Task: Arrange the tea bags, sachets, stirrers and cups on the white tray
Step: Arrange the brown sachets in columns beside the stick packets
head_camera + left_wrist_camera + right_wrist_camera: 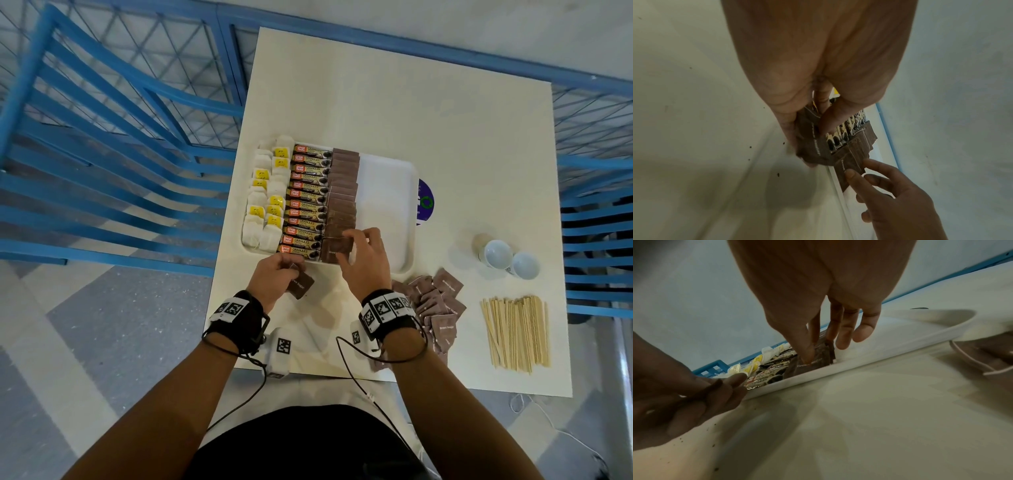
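Note:
The white tray (387, 192) holds tea bags (265, 202) at its left, a column of coffee granule sachets (306, 198) and a column of brown sugar sachets (342, 192). My right hand (363, 255) pinches one brown sugar sachet (337, 247) at the near end of that column, thumb on it, seen too in the right wrist view (813, 360). Just in front of the tray's near rim my left hand (277, 274) grips a small stack of brown sugar sachets (302, 286), also in the left wrist view (813, 144).
A loose pile of brown sugar sachets (435, 305) lies on the cream table right of my right wrist. Wooden stirrers (515, 330) lie farther right, with two white cups (507, 257) on their sides behind them. A purple disc (425, 202) pokes out by the tray. Blue railings (113, 130) surround the table.

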